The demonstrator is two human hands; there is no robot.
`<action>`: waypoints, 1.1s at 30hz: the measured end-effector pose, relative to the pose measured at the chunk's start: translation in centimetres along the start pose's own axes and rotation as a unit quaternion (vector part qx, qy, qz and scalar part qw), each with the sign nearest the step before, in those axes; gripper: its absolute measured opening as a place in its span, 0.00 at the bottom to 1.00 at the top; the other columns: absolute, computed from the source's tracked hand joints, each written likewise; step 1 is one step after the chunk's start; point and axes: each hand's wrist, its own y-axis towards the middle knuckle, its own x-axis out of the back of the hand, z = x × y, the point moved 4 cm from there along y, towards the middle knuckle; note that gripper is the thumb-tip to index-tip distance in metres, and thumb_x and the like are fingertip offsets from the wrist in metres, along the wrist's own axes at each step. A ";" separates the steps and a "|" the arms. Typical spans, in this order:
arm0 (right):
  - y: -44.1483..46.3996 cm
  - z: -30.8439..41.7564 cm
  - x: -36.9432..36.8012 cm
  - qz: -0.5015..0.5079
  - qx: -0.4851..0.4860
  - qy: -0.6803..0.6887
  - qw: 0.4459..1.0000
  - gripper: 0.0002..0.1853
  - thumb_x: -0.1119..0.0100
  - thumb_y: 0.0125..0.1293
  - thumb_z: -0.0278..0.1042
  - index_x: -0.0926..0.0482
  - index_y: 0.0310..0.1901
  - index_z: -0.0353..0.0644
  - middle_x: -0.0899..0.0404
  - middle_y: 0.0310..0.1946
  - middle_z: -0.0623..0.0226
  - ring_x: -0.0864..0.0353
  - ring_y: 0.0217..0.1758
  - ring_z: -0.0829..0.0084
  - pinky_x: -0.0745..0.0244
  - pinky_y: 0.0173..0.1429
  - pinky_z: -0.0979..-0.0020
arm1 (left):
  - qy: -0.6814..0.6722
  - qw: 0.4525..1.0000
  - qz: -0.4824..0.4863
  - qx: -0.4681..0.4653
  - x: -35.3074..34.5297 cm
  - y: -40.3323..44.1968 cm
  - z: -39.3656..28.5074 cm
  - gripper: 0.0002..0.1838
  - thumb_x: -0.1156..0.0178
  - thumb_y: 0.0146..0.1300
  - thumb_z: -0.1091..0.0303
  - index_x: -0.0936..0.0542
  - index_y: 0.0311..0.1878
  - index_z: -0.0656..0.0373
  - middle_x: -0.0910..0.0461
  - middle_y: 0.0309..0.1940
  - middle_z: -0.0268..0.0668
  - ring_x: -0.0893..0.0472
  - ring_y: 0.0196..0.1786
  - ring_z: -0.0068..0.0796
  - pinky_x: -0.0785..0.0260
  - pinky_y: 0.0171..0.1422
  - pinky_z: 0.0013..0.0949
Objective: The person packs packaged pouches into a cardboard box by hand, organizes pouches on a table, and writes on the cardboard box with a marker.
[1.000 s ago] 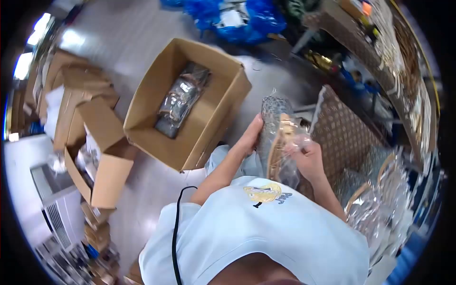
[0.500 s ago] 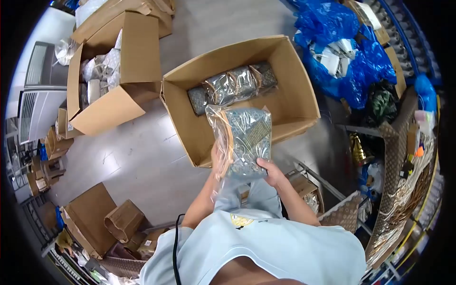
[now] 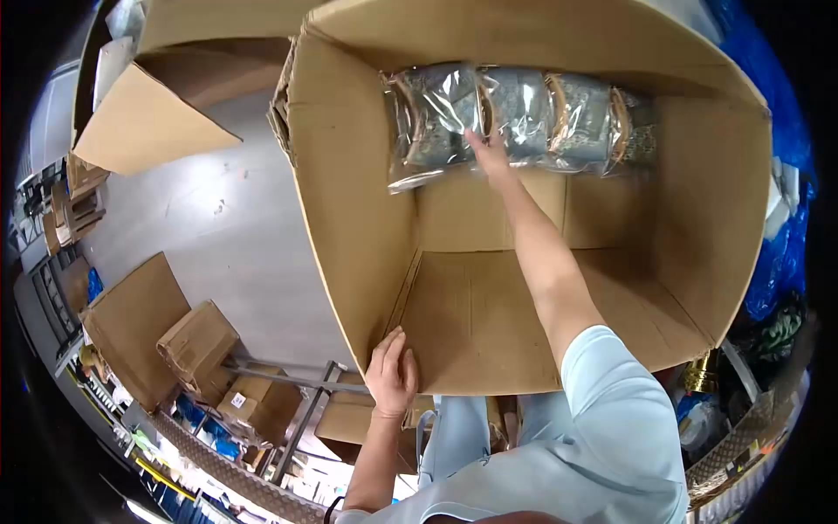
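Here the right hand [image 3: 491,157], fingers parted, touches a bagged package [image 3: 441,103]; the left hand [image 3: 391,375], loosely curled, touches the box [image 3: 471,319].

Pkg [image 3: 441,105] now in box [image 3: 471,306], R hand [image 3: 491,159] on it, L hand [image 3: 392,374] at box edge.

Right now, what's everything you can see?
Large open cardboard box: one, brown, centre
Patterned packages in clear plastic: about four, greyish and tan, along the box's far side
Smaller cardboard boxes: several, brown, left
Crumpled plastic sheeting: one heap, blue, right edge
Floor: one, grey, left
Edge clutter: uncountable, mixed colours, around the box
Shirt and trousers: one each, light blue, bottom
Left hand: one, bare, box's near left rim
Right hand: one, bare, touching the packages
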 end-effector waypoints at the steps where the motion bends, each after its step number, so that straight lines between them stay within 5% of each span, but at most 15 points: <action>1: 0.7 -0.3 -0.4 -0.071 0.063 -0.136 0.986 0.53 0.37 0.52 0.56 0.61 0.70 0.45 0.54 0.67 0.43 0.52 0.70 0.48 0.51 0.70 0.58 | -0.005 1.000 -0.014 0.000 0.2 0.1 0.0 0.19 0.44 0.52 0.81 0.27 0.50 0.62 0.24 0.46 0.48 0.23 0.48 0.45 0.29 0.51 0.36; 2: -0.1 -0.9 -1.8 -0.077 0.145 -0.188 0.968 0.53 0.38 0.53 0.57 0.63 0.70 0.45 0.59 0.66 0.36 0.55 0.70 0.43 0.53 0.71 0.59 | -0.012 0.999 -0.035 -0.005 0.1 0.4 0.1 0.19 0.45 0.52 0.83 0.27 0.49 0.62 0.24 0.46 0.49 0.22 0.47 0.45 0.29 0.51 0.36; 4: -3.0 -2.7 -5.1 -0.012 0.089 -0.253 0.963 0.52 0.37 0.52 0.56 0.59 0.69 0.42 0.62 0.67 0.35 0.59 0.71 0.45 0.54 0.70 0.56 | -0.028 0.999 -0.038 -0.012 0.3 1.0 0.5 0.18 0.47 0.52 0.84 0.27 0.48 0.64 0.24 0.45 0.50 0.22 0.47 0.46 0.29 0.51 0.37; 8: 0.7 -4.2 -9.0 0.048 0.064 -0.242 0.967 0.55 0.35 0.51 0.49 0.68 0.70 0.53 0.89 0.59 0.23 0.67 0.69 0.35 0.55 0.71 0.63 | -0.054 0.995 -0.075 -0.024 0.7 2.1 0.4 0.18 0.49 0.51 0.86 0.27 0.47 0.66 0.23 0.42 0.51 0.22 0.44 0.46 0.29 0.50 0.37; 10: 3.5 -3.7 -9.6 0.050 0.028 -0.191 0.980 0.54 0.35 0.51 0.45 0.68 0.70 0.56 0.89 0.59 0.22 0.66 0.69 0.33 0.54 0.71 0.66 | -0.048 0.994 -0.087 -0.041 0.7 1.4 0.8 0.18 0.49 0.46 0.88 0.25 0.43 0.65 0.23 0.40 0.49 0.21 0.41 0.43 0.26 0.44 0.35; 11: 3.3 -3.6 -9.0 0.062 0.005 -0.173 0.983 0.53 0.34 0.51 0.43 0.64 0.70 0.51 0.80 0.63 0.25 0.68 0.71 0.39 0.52 0.70 0.66 | -0.049 0.995 -0.079 -0.043 0.6 1.1 0.9 0.18 0.49 0.46 0.88 0.25 0.43 0.65 0.23 0.40 0.49 0.21 0.41 0.43 0.26 0.44 0.35; 16: -4.7 -2.8 -3.6 0.107 0.042 -0.283 0.952 0.50 0.36 0.53 0.38 0.61 0.70 0.53 0.69 0.69 0.41 0.62 0.72 0.48 0.48 0.69 0.64 | -0.025 0.998 -0.056 -0.025 0.0 1.2 0.8 0.19 0.48 0.48 0.87 0.24 0.45 0.60 0.22 0.40 0.44 0.21 0.39 0.41 0.26 0.42 0.33; 18: -13.1 0.2 0.7 0.126 -0.025 -0.266 0.955 0.47 0.40 0.56 0.39 0.64 0.70 0.52 0.59 0.68 0.40 0.50 0.69 0.47 0.46 0.68 0.62 | 0.025 0.999 -0.016 -0.025 -0.5 0.4 1.1 0.17 0.47 0.51 0.82 0.24 0.45 0.57 0.22 0.40 0.42 0.21 0.40 0.41 0.27 0.42 0.35; 19: -15.4 -2.0 3.0 0.074 -0.016 -0.342 0.936 0.45 0.43 0.58 0.36 0.64 0.70 0.53 0.47 0.65 0.46 0.33 0.60 0.50 0.32 0.58 0.60 | 0.049 0.999 0.017 -0.018 -0.8 -0.2 1.1 0.15 0.47 0.52 0.80 0.25 0.45 0.57 0.22 0.39 0.42 0.22 0.40 0.42 0.27 0.42 0.36; 20: -19.2 -1.4 5.8 0.056 0.036 -0.302 0.951 0.43 0.44 0.59 0.36 0.61 0.69 0.48 0.47 0.65 0.46 0.29 0.56 0.52 0.31 0.57 0.60 | 0.082 0.994 0.066 -0.031 -1.0 -0.3 0.3 0.14 0.47 0.53 0.76 0.25 0.45 0.56 0.22 0.39 0.41 0.23 0.40 0.42 0.27 0.42 0.38; 24: -35.3 5.7 18.8 -0.041 0.034 -0.198 0.979 0.37 0.45 0.58 0.34 0.51 0.68 0.46 0.35 0.60 0.50 0.28 0.56 0.55 0.29 0.54 0.61 | 0.130 0.977 0.137 -0.102 -2.8 1.0 -2.6 0.15 0.46 0.54 0.71 0.25 0.47 0.55 0.23 0.42 0.41 0.24 0.43 0.44 0.28 0.44 0.39; 26: -43.4 9.0 25.4 -0.137 0.111 -0.384 0.906 0.35 0.47 0.58 0.32 0.48 0.67 0.48 0.29 0.52 0.52 0.27 0.51 0.53 0.28 0.51 0.59 | 0.108 0.964 0.182 -0.162 -1.7 2.4 -8.6 0.15 0.48 0.56 0.73 0.25 0.48 0.58 0.23 0.43 0.43 0.25 0.45 0.45 0.29 0.48 0.39; 28: -52.8 8.8 30.7 -0.284 0.062 -0.403 0.868 0.34 0.48 0.57 0.31 0.46 0.66 0.50 0.27 0.47 0.52 0.26 0.47 0.51 0.28 0.47 0.57 | 0.126 0.922 0.270 -0.246 -1.0 3.3 -13.3 0.15 0.48 0.58 0.73 0.26 0.50 0.61 0.24 0.44 0.45 0.24 0.46 0.42 0.30 0.49 0.36; 30: -64.8 6.2 33.4 -0.447 0.027 -0.356 0.820 0.34 0.48 0.56 0.30 0.46 0.66 0.48 0.28 0.45 0.53 0.27 0.46 0.52 0.31 0.50 0.56 | -0.014 0.907 0.323 -0.268 -2.9 3.9 -16.1 0.17 0.45 0.58 0.68 0.26 0.51 0.61 0.23 0.38 0.48 0.22 0.41 0.45 0.30 0.44 0.38; 33: -81.6 1.0 33.0 -0.636 -0.134 -0.363 0.668 0.37 0.44 0.54 0.32 0.48 0.66 0.41 0.37 0.57 0.49 0.41 0.62 0.50 0.43 0.62 0.56 | -0.047 0.861 0.426 -0.274 -1.1 1.3 -23.9 0.18 0.45 0.59 0.72 0.27 0.53 0.63 0.22 0.37 0.42 0.23 0.38 0.27 0.31 0.46 0.28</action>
